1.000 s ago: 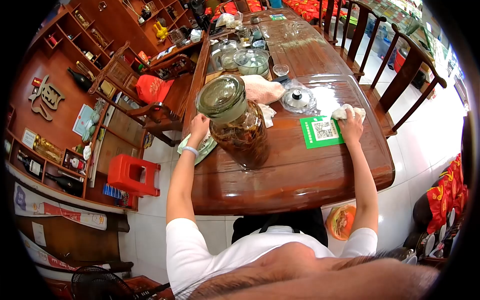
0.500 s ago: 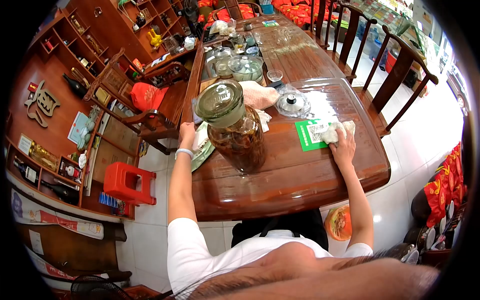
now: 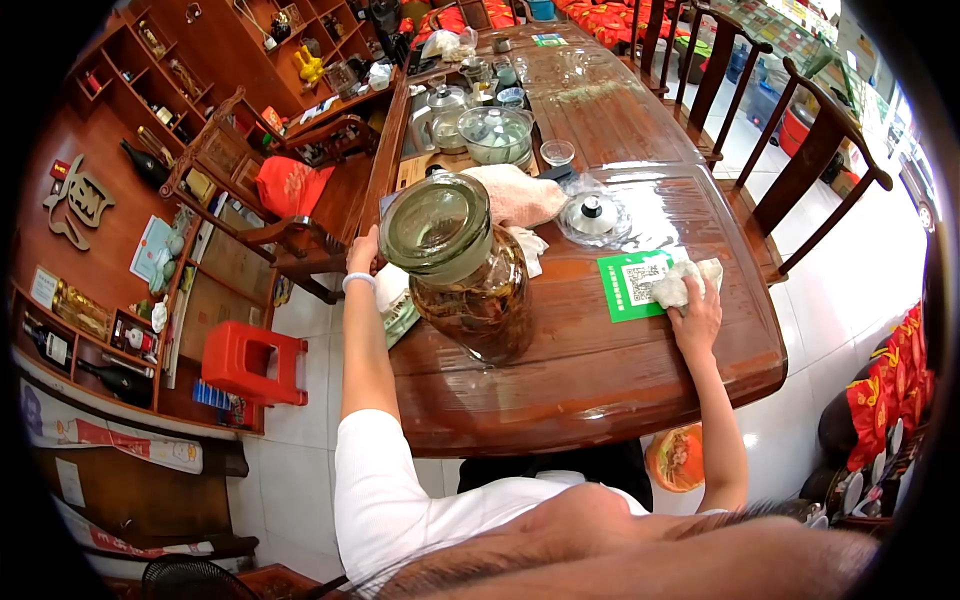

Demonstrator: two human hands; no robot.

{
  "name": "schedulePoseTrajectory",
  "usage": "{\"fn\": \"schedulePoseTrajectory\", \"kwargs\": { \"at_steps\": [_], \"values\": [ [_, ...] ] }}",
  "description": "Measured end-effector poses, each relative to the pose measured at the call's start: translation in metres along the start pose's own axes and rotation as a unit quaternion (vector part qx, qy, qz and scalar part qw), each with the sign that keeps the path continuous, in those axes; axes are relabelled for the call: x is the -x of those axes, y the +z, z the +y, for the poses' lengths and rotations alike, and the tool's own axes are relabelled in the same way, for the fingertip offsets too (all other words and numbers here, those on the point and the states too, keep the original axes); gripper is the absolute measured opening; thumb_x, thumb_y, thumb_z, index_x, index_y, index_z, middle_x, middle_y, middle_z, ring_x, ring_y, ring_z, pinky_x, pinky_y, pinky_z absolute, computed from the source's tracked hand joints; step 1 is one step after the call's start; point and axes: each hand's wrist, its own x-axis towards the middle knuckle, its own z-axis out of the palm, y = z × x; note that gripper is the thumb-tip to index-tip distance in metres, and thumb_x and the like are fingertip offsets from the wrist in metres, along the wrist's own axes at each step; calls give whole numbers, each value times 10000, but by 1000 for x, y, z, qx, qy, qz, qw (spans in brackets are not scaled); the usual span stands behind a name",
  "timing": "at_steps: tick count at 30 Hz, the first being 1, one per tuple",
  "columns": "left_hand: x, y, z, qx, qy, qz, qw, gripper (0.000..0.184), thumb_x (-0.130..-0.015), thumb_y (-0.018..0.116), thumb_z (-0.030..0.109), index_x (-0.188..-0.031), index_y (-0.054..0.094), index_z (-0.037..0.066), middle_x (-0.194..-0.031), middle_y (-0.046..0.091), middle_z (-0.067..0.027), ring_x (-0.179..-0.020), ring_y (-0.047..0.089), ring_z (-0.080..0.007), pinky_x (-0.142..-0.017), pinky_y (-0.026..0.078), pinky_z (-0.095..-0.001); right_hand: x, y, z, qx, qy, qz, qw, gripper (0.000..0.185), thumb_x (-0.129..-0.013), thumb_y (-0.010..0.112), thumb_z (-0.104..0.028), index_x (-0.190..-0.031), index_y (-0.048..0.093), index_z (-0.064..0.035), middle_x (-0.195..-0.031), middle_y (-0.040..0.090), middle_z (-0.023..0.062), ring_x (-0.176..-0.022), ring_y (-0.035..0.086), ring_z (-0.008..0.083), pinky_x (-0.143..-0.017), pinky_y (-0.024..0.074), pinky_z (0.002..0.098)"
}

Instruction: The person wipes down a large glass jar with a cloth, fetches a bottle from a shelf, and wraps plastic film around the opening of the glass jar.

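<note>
My right hand [image 3: 697, 318] presses a crumpled white cloth [image 3: 690, 283] onto the wooden table [image 3: 600, 375]. The cloth covers the right part of a green card with a QR code [image 3: 620, 288]. At the table's left edge is my left hand [image 3: 363, 252], its fingers curled at the edge and partly hidden. Between my hands stands a big glass jar [image 3: 475, 300] with a glass lid, holding dark contents in liquid. Partly behind the jar lies a white and green packet [image 3: 398, 308], near my left wrist.
Behind the jar are a pink cloth [image 3: 520, 195], a pot lid in clear plastic [image 3: 592, 215], a glass pot [image 3: 495, 135] and a small glass bowl [image 3: 557, 152]. Wooden chairs [image 3: 800, 170] line the right side. A red stool [image 3: 255, 362] and an orange bin [image 3: 677, 458] stand on the floor.
The view has shifted slightly. My left hand sits a little farther up the table's left edge. My right hand stays on the cloth beside the card, with little movement.
</note>
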Motion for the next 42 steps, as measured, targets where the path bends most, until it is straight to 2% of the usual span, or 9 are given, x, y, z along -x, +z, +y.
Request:
{"fn": "schedulePoseTrajectory", "kwargs": {
  "at_steps": [2, 3, 4, 6, 7, 11, 26, 29, 42],
  "values": [
    [-4, 0, 2, -71, 9, 4, 997, 599, -840, 376, 534, -896, 631, -5, -774, 631, -134, -698, 613, -254, -634, 470, -387, -1, 0, 1, 0, -1, -4, 1000, 603, -613, 738, -164, -1158, 480, -173, -1215, 421, 158, -1132, 416, 347, -869, 375, 443],
    [-37, 15, -12, -120, 47, 44, 991, 620, -848, 350, 541, -1037, 612, 13, -990, 628, -159, -907, 609, -287, -769, 461, -408, -1, 1, 1, -2, -6, 2, 1000, 604, -613, 738, -164, -1159, 479, -172, -1218, 421, 157, -1132, 418, 344, -867, 376, 445],
    [-42, 19, -13, -122, 42, 44, 991, 620, -848, 350, 541, -1037, 612, 13, -990, 628, -159, -907, 609, -287, -769, 461, -408, -1, 2, 2, -4, -10, 7, 1000, 605, -613, 737, -163, -1161, 478, -172, -1221, 421, 157, -1132, 421, 342, -865, 376, 446],
    [-50, 27, -19, -190, 54, 65, 978, 622, -855, 352, 541, -1135, 568, 30, -1169, 552, -172, -1083, 530, -314, -883, 417, -426, 0, 1, 2, 1, -14, 4, 1000, 608, -619, 733, -161, -1169, 475, -174, -1218, 422, 155, -1129, 424, 339, -865, 379, 444],
    [-45, 27, -18, -194, 42, 61, 978, 606, -867, 348, 526, -1134, 566, 27, -1194, 534, -177, -1119, 498, -335, -913, 404, -427, 0, 0, 1, 2, -15, 6, 1000, 608, -622, 730, -159, -1174, 474, -175, -1217, 422, 155, -1129, 423, 340, -868, 379, 442],
    [-40, 27, -21, -207, 60, 47, 975, 568, -890, 337, 485, -1135, 564, 25, -1187, 534, -189, -1105, 502, -350, -910, 402, -439, 0, 2, 2, 4, -23, 13, 1000, 601, -636, 719, -159, -1183, 469, -177, -1213, 424, 153, -1128, 425, 345, -867, 380, 444],
    [-42, 31, -28, -223, 112, 67, 966, 570, -876, 360, 496, -1100, 585, 22, -1163, 546, -199, -1081, 519, -362, -880, 424, -443, 0, -3, -1, -1, -10, 2, 1000, 601, -636, 721, -154, -1183, 470, -172, -1225, 417, 156, -1134, 420, 347, -873, 376, 451],
    [-42, 29, -24, -214, 77, 63, 972, 570, -874, 362, 499, -1097, 586, 24, -1164, 547, -192, -1078, 521, -364, -879, 427, -438, 0, -2, 0, -4, -10, 1, 1000, 607, -636, 721, -153, -1186, 467, -174, -1226, 416, 154, -1133, 420, 344, -878, 373, 450],
    [-48, 29, -26, -207, 71, 75, 973, 535, -882, 403, 477, -1109, 573, 24, -1162, 548, -189, -1085, 514, -353, -886, 422, -437, 0, -4, -1, -4, -16, 8, 1000, 596, -649, 709, -160, -1191, 463, -175, -1225, 420, 149, -1138, 418, 332, -873, 376, 443]
  ]
}}
